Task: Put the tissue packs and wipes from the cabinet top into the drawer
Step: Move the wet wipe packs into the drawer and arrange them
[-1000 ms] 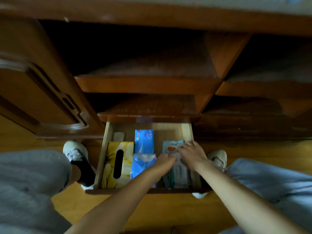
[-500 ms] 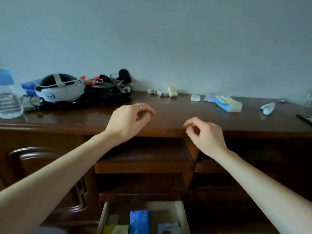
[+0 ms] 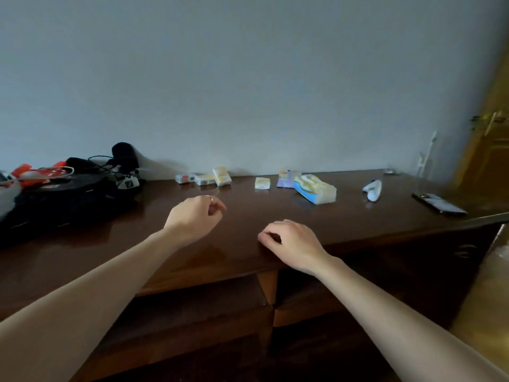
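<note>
A: Where are the hands?

B: Both are held over the cabinet top, near its front edge at the centre of the frame. The left hand has its fingers loosely curled and holds nothing; a ring shows on 1 finger. The right hand, a little lower and to the right, is loosely curled too, also with nothing in it — whether its fingertips touch the wood I cannot tell.

A: And the packs?

B: All along the back of the top, near the wall. Left of centre, 3 small packs sit close together — the rightmost, a yellow pack, stands up on edge. Right of them lies a small pale pack, then a purple-tinted pack just beside a larger yellow-and-blue tissue pack, which looks crumpled.

A: Anything else?

B: A dark heap of cables and gear at the left edge, a white handheld device toward the right, a dark flat phone beyond it, and a wooden door at the right edge.
</note>
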`<act>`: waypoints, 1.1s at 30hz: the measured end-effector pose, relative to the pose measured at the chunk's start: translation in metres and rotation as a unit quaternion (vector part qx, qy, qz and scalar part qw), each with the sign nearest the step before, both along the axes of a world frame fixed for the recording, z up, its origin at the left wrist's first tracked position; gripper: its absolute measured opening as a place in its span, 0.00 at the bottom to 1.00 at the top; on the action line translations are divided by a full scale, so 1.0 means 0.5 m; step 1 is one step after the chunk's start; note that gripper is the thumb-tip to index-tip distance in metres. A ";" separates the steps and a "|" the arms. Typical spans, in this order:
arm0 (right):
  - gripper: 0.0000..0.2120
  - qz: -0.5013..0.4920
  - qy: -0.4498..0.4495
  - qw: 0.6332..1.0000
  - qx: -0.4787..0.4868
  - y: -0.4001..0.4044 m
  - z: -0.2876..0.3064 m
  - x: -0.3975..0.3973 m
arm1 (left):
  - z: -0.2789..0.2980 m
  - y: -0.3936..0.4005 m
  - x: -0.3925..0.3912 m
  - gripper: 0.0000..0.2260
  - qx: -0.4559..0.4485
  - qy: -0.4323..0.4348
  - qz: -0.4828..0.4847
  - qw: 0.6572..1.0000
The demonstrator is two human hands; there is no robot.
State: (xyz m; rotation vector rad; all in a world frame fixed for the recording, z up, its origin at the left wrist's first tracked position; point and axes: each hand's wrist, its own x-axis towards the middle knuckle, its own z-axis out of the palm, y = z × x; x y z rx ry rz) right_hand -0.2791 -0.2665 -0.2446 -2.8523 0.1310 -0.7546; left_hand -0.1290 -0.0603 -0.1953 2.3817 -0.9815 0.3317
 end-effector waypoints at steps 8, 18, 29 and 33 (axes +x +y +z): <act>0.09 -0.089 0.000 0.996 0.029 -0.192 0.018 0.040 | -0.011 -0.258 0.069 0.12 0.035 -0.001 -0.046 0.998; 0.22 -0.347 0.092 0.931 0.068 -0.389 0.028 0.196 | -0.091 -0.298 0.112 0.18 0.042 -0.086 -0.048 0.994; 0.18 0.023 0.116 0.973 0.200 -0.272 0.055 0.179 | -0.089 -0.293 0.101 0.33 0.069 -0.160 -0.109 0.979; 0.16 -0.057 0.018 0.987 0.149 -0.276 0.050 0.202 | -0.093 -0.296 0.104 0.22 0.087 -0.137 -0.043 0.986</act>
